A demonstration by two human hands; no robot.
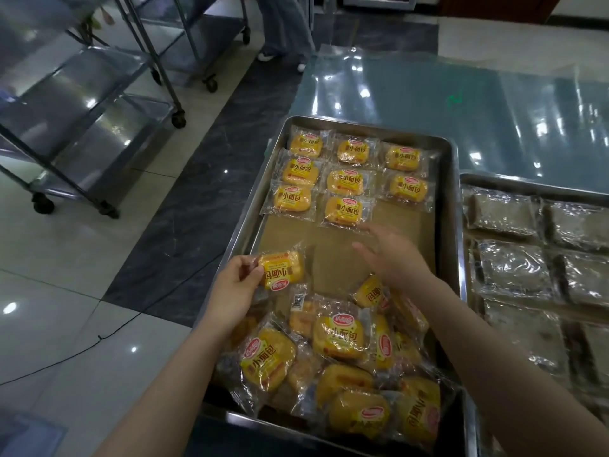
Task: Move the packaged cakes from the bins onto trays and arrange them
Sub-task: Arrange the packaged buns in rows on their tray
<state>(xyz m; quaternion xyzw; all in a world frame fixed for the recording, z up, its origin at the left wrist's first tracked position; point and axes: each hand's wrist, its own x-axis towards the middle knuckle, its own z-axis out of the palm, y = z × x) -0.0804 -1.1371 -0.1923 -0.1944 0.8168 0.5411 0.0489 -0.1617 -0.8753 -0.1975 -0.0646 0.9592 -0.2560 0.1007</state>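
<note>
A steel tray (pixel 449 206) lined with brown paper holds several yellow packaged cakes laid in neat rows (pixel 344 181) at its far end. A loose pile of the same cakes (pixel 339 364) fills its near end. My left hand (pixel 235 288) pinches one packaged cake (pixel 284 270) by its wrapper edge, above the tray's left side. My right hand (pixel 393 255) hovers over the bare paper in the middle with fingers spread and holds nothing; it is blurred.
A second steel tray (pixel 468 179) at the right holds several clear-wrapped dark cakes (pixel 512 268). The table (pixel 428 90) beyond is covered in shiny plastic. Wheeled steel racks (pixel 99 103) stand on the tiled floor at the left. A person's legs (pixel 283 28) are at the top.
</note>
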